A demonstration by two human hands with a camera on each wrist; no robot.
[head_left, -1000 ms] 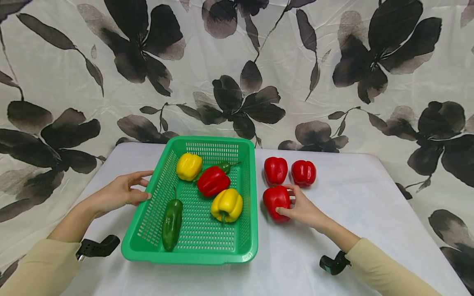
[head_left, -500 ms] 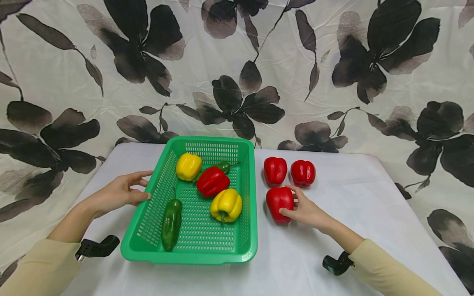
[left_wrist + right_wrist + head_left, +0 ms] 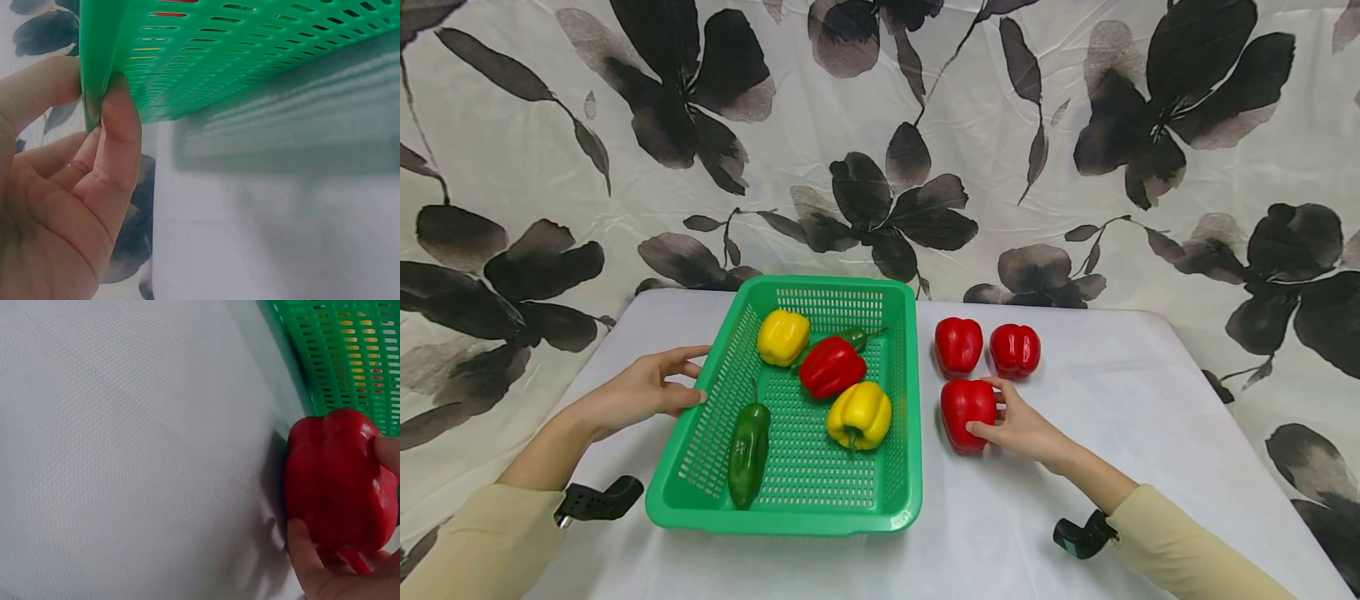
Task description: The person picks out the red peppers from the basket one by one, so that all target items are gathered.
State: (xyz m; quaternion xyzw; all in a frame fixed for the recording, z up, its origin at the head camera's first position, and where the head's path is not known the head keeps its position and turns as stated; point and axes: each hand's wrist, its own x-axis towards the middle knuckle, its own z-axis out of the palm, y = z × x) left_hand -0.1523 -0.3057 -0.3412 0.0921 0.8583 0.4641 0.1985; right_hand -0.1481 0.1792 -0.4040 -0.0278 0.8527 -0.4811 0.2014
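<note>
In the head view, my left hand [image 3: 632, 393] pinches the left rim of a green plastic basket [image 3: 912, 467]. The left wrist view shows fingers on both sides of that rim. My right hand [image 3: 1018, 421] holds a red bell pepper [image 3: 964, 415] just right of the basket, thumb and fingers around its right side. That pepper [image 3: 337, 481] is close to the white tabletop in the right wrist view; whether it touches is hard to tell. In the basket lie another red bell pepper [image 3: 831, 367], two yellow bell peppers, a long green pepper [image 3: 748, 454] and a partly hidden green one.
Behind the held pepper, two more red bell peppers [image 3: 958, 347] stand side by side on the white-covered table [image 3: 1120, 375]. A floral cloth [image 3: 880, 100] hangs along the table's back edge. Each wrist carries a black strap device [image 3: 601, 500].
My right hand has shifted slightly to the right with the red bell pepper, then stayed nearly still. The left hand and the basket have not moved.
</note>
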